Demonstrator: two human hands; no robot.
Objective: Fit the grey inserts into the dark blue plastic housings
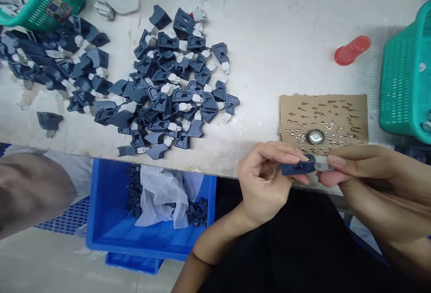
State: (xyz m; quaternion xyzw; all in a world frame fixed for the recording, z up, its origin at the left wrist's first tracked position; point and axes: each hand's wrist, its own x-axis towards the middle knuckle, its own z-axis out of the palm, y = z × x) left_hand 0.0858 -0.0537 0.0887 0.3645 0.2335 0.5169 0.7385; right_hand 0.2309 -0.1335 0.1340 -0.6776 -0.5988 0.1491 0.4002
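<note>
My left hand (266,180) pinches a dark blue plastic part (298,166) between thumb and fingers, just over the table's front edge. From the other side my right hand (367,171) grips a small light grey plastic piece (322,163), which meets the right end of the blue part. How deep the grey piece sits in it I cannot tell. Behind both hands lies a brown cardboard sheet (323,108) dotted with shiny wet-looking marks. A small round metal cap (315,137) holding clear liquid rests on it.
Blue-and-grey parts (175,82) lie heaped on the left of the white table (262,37). Green baskets stand at the right (400,73) and far left (60,1). A red cylindrical object (352,51) is near the right basket. Below the edge sits a blue bin (111,225); another person's sleeve (37,192) is at left.
</note>
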